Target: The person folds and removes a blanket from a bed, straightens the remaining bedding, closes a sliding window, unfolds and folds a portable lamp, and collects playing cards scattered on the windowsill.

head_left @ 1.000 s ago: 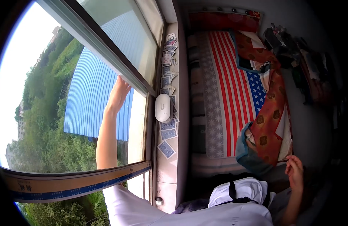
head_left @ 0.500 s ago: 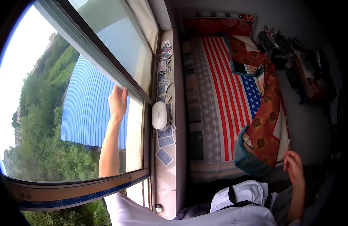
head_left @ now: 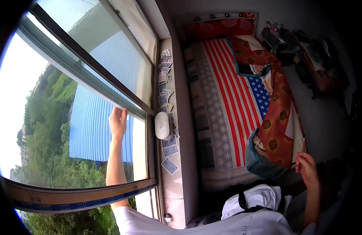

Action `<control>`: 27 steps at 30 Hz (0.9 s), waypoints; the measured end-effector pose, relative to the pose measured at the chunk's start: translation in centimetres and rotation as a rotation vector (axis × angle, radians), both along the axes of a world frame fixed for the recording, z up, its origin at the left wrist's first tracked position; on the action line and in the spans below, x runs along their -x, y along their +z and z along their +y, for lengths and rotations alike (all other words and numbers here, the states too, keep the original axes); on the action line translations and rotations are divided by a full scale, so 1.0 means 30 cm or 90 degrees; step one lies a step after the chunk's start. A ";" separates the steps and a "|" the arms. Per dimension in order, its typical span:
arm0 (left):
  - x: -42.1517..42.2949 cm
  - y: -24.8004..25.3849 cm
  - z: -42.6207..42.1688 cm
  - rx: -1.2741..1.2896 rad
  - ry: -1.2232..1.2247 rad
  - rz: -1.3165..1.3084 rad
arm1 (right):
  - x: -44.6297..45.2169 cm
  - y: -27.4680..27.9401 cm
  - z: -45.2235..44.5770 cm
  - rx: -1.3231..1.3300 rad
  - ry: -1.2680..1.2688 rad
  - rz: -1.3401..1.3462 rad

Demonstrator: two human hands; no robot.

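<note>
Left hand [head_left: 117, 120] closed on sash [head_left: 98, 89]; right hand [head_left: 306, 166] loose

Wht oval case [head_left: 162, 125], playing cards [head_left: 170, 165] on sill [head_left: 174, 192], flag-pattern cloth [head_left: 228, 105] on bed [head_left: 215, 176], blue roof [head_left: 92, 129] + trees [head_left: 59, 168] o/s.

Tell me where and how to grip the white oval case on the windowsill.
The white case is likely best gripped across its narrow width, on the two long sides, from above: it is elongated with rounded ends, and playing cards lie close by.

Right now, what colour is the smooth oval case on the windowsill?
The oval case is white; head view.
</note>
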State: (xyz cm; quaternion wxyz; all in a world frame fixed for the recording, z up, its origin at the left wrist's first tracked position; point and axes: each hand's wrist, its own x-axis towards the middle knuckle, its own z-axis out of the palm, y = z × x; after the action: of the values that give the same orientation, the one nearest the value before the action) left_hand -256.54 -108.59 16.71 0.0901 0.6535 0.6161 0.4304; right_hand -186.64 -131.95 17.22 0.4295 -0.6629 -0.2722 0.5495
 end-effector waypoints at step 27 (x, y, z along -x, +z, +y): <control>-0.038 0.026 -0.025 0.009 0.021 0.023 | -0.042 -0.041 -0.039 -0.009 -0.005 0.025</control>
State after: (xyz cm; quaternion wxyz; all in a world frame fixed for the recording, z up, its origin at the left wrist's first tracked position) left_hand -255.39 -109.35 17.48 0.0766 0.6501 0.6313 0.4159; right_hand -185.39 -133.12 16.00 0.4414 -0.6499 -0.2649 0.5591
